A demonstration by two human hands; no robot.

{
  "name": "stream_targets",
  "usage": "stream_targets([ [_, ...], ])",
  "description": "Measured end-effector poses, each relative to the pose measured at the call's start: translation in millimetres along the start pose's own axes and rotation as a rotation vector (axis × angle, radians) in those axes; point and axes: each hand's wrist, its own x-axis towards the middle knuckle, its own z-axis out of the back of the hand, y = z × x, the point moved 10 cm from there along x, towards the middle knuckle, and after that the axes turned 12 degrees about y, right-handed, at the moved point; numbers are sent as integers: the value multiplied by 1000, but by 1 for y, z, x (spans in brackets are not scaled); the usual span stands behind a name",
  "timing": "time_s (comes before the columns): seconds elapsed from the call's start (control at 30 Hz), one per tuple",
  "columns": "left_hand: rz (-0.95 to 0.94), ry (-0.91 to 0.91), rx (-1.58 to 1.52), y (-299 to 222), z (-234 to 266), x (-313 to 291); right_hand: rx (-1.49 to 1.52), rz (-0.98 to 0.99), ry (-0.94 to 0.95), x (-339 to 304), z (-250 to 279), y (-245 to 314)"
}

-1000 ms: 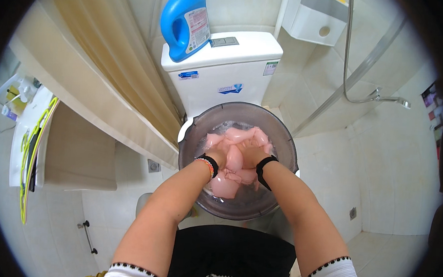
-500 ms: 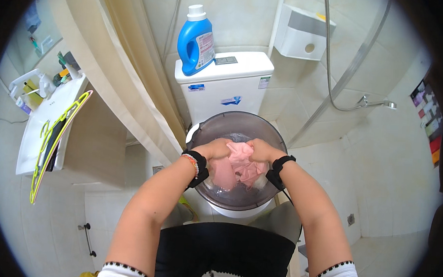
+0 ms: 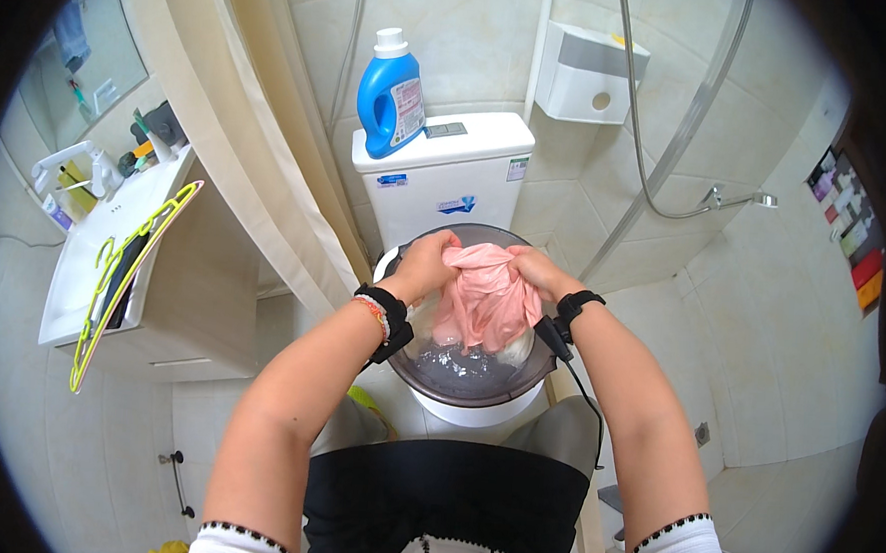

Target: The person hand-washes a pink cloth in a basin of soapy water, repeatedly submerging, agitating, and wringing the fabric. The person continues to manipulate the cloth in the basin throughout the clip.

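A wet pink cloth garment (image 3: 488, 304) hangs between my two hands over a dark translucent basin (image 3: 427, 384) of water. My left hand (image 3: 427, 263) pinches its upper left edge, and my right hand (image 3: 543, 274) grips the upper right edge. The garment's lower end trails down to the water, where it cannot be told how much is under. Something whitish (image 3: 515, 350) lies in the water beside it, partly hidden by the garment. The basin rests on a white toilet (image 3: 476, 414). Both wrists wear black bands.
On the toilet tank (image 3: 470, 143) stands a blue detergent bottle (image 3: 390, 94). To the left are a beige curtain (image 3: 261, 117), a white sink (image 3: 88, 258) and yellow-green hangers (image 3: 113, 269) at its edge. A shower hose (image 3: 636, 136) hangs on the right, near a wall-mounted paper dispenser (image 3: 594, 74).
Both hands have risen and moved slightly apart, lifting the pink garment out of the water and spreading it. More of the water at the basin's near side shows now.
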Motion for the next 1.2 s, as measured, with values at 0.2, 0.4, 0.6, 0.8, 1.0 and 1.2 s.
stream_targets([
  [0.2,-9,98,110,42,-43,-3,-275,-38,-211,17,29,-45],
  [0.4,237,293,297,92,-64,-8,-858,-39,-271,13,24,-46],
  [0.6,294,632,473,113,-115,-14,-1252,-285,52,22,-21,-84],
  [0.8,466,908,538,145,-158,-21,-1412,-421,303,15,-49,-103],
  [1.0,492,944,610,166,-175,-11,-1500,-517,269,21,-47,-108],
  [1.2,497,876,663,183,-183,-3,-1533,-490,153,25,-50,-95],
])
